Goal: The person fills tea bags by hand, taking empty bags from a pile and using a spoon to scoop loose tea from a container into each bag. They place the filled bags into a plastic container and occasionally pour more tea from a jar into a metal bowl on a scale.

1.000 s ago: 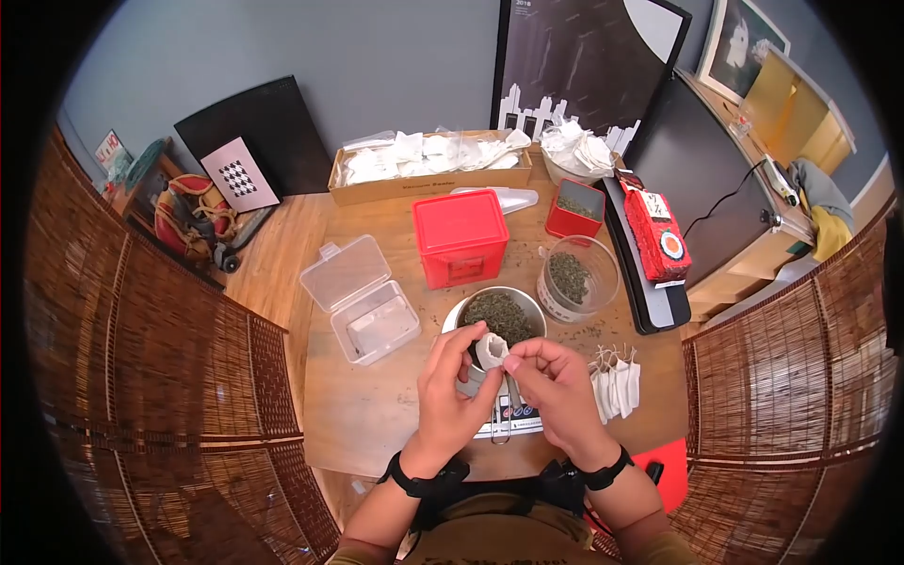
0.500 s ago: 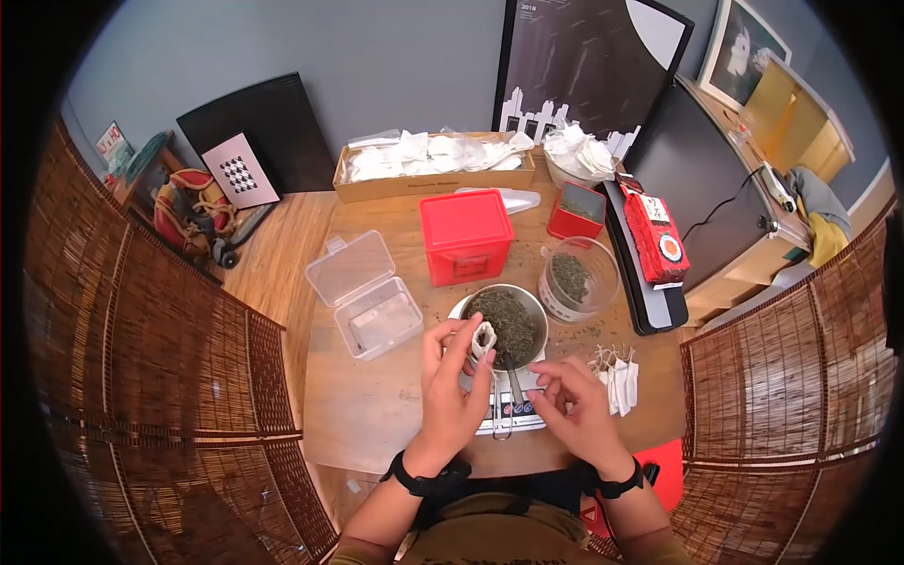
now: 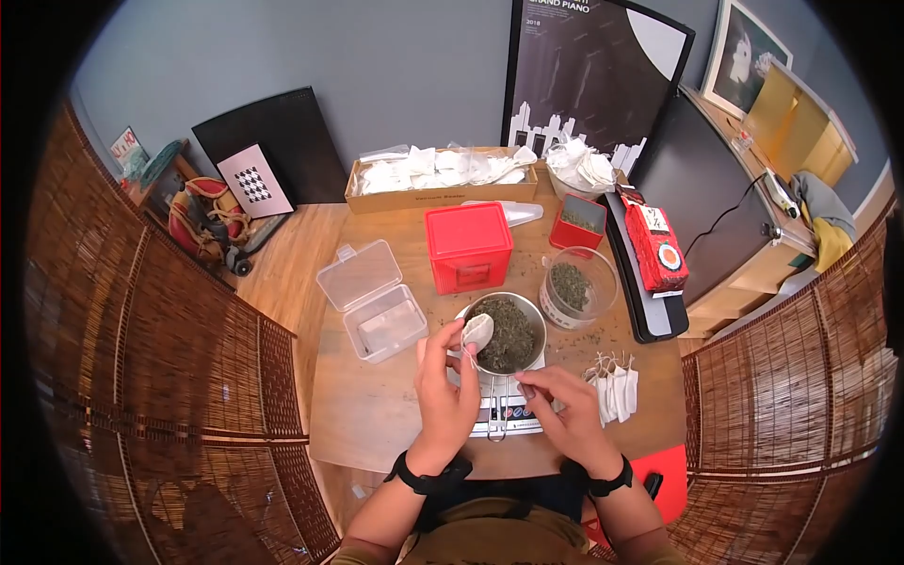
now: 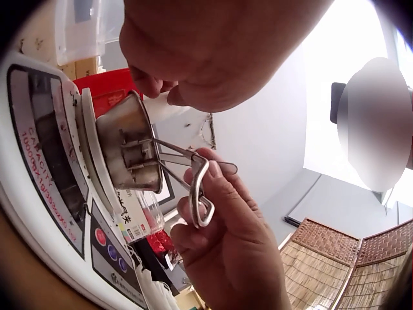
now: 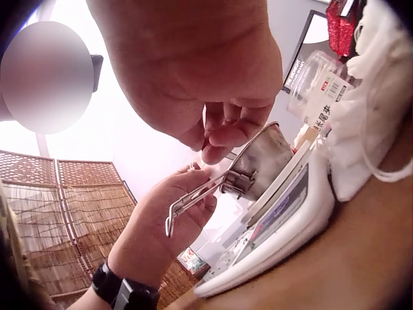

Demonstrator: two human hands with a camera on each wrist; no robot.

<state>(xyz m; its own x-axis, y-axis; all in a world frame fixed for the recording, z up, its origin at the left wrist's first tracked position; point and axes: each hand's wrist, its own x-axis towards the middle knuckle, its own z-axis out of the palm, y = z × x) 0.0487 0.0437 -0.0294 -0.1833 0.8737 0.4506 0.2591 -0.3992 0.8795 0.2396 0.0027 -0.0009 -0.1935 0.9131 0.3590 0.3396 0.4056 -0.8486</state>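
Note:
My left hand (image 3: 447, 400) holds a small white cloth drawstring bag (image 3: 478, 331) over the left side of a metal pot (image 3: 543, 347). Dried leaves (image 3: 511, 331) fill much of the pot, which has a folding wire handle (image 3: 497, 426) pointing toward me. Beneath it is a white kitchen scale (image 4: 110, 248). At the pot's near rim, my right hand (image 3: 570, 414) pinches the handle of a metal spoon (image 4: 226, 166). The spoon's other end is hidden inside the pot.
Filled white bags (image 3: 617, 391) lie to the right. Behind the pot stand a red box (image 3: 469, 240), a clear tub (image 3: 579, 287) of leaves and a red tin (image 3: 576, 226). An open plastic case (image 3: 384, 325) sits left. A carton (image 3: 443, 193) of white bags is at the back.
My right hand has let go of the bag, moved down, and taken the spoon handle. My left hand keeps the bag, its open mouth no longer facing up at the head camera.

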